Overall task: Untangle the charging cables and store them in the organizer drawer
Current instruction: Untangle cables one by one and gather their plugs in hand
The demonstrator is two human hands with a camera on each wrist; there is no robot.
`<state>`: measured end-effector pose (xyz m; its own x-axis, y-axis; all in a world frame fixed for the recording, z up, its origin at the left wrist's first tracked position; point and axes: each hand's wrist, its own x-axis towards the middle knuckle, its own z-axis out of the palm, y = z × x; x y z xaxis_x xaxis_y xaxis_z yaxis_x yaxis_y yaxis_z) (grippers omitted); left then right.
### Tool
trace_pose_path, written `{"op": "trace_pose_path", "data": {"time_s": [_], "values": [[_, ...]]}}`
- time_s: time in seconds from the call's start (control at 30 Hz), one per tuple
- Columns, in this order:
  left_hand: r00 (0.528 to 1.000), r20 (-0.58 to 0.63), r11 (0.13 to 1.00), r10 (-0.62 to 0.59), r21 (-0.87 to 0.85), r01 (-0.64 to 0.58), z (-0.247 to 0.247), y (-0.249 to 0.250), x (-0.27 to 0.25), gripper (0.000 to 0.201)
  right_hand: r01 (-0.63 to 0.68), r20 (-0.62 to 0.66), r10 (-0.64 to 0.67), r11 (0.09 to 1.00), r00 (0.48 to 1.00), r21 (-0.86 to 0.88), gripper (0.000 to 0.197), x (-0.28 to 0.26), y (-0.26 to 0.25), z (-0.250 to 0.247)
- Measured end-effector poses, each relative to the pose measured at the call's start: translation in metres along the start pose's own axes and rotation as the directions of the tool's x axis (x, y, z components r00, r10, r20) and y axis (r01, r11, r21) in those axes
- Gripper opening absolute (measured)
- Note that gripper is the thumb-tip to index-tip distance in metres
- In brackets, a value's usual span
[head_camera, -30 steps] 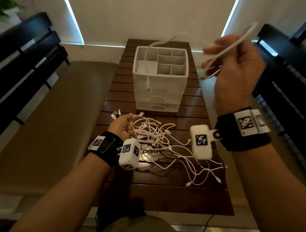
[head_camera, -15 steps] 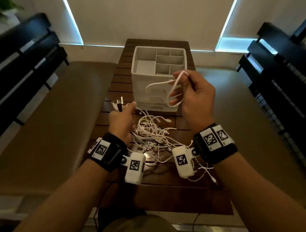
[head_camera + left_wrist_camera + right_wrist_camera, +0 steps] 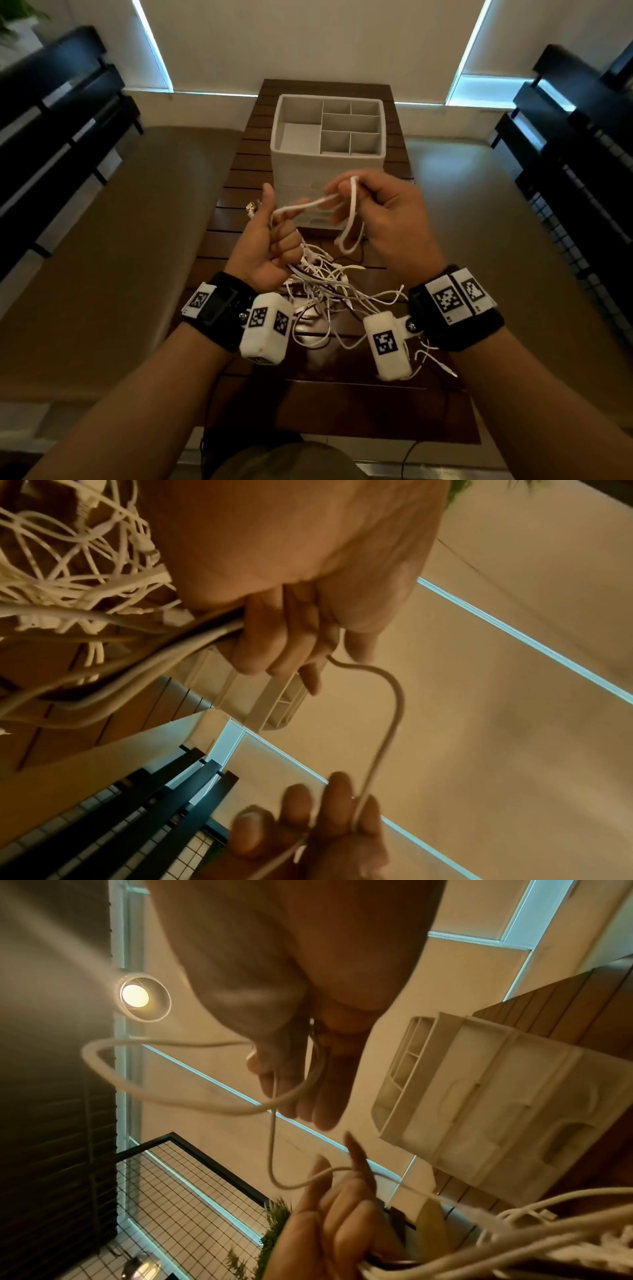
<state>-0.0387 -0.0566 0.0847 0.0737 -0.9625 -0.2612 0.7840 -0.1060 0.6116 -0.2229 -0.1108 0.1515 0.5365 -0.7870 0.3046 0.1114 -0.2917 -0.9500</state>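
Just in front of the organizer (image 3: pixel 328 137), above the wooden table (image 3: pixel 246 192), both hands are working one white cable (image 3: pixel 308 206). The right hand (image 3: pixel 383 219) is curling its fingers round that cable, and a folded loop is dangling below the knuckles, close to the organizer's front face. The left hand (image 3: pixel 267 243) is fisting round a bunch of strands, thumb pointing up, with the same cable running across to the right hand; metal plug ends (image 3: pixel 251 208) are poking out on the side of that thumb away from the organizer's middle. On the near side of the organizer, the tangle (image 3: pixel 329 287) is sitting heaped on the table between the two wrists, several cables rising from it into the left fist.

By the look of it, this is the separating-and-coiling step: one cable is being gathered into loops while the rest are waiting. The organizer's drawers are looking shut, and its top compartments are showing nothing in them. Next, I reckon, the cable's tail needs working free of the left fist's bundle, then a drawer needs pulling out.
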Motion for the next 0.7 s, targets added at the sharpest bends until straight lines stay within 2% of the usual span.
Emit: {"op": "trace_pose_path", "data": {"time_s": [0.07,0.2,0.3,0.4,0.47,0.53,0.63,0.7], "values": [[1.0,-0.018,1.0,0.009,-0.011,-0.009,-0.004,0.003,0.004,0.034,-0.097,0.141,0.104,0.994,0.985,-0.051,0.022,-0.008,0.001,-0.008],[0.99,-0.134,0.998,0.04,-0.042,-0.046,-0.018,0.007,0.008,0.036,-0.174,0.341,0.304,0.915,0.89,-0.363,0.023,-0.02,0.01,-0.039],[0.976,-0.193,0.995,0.1,-0.006,-0.103,-0.023,0.008,0.004,0.036,-0.169,0.359,0.485,0.751,0.798,-0.639,0.02,-0.028,0.031,-0.063],[0.968,-0.178,0.98,0.176,0.124,-0.155,-0.016,0.002,0.0,0.034,-0.214,0.311,0.593,0.651,0.743,-0.728,0.022,-0.035,0.052,-0.075],[0.96,-0.159,0.957,0.228,0.221,-0.191,-0.01,-0.002,-0.002,0.034,-0.215,0.284,0.615,0.61,0.736,-0.763,0.025,-0.038,0.063,-0.076],[0.954,-0.13,0.932,0.27,0.283,-0.225,-0.006,-0.005,-0.003,0.034,-0.204,0.244,0.602,0.578,0.76,-0.79,0.028,-0.04,0.077,-0.077],[0.948,-0.093,0.915,0.306,0.304,-0.265,-0.002,-0.005,-0.004,0.035,-0.212,0.185,0.544,0.585,0.819,-0.783,0.026,-0.042,0.092,-0.08],[0.944,-0.105,0.922,0.313,0.273,-0.275,-0.001,-0.003,-0.006,0.035,-0.192,0.189,0.535,0.575,0.823,-0.795,0.018,-0.043,0.093,-0.081]]}}
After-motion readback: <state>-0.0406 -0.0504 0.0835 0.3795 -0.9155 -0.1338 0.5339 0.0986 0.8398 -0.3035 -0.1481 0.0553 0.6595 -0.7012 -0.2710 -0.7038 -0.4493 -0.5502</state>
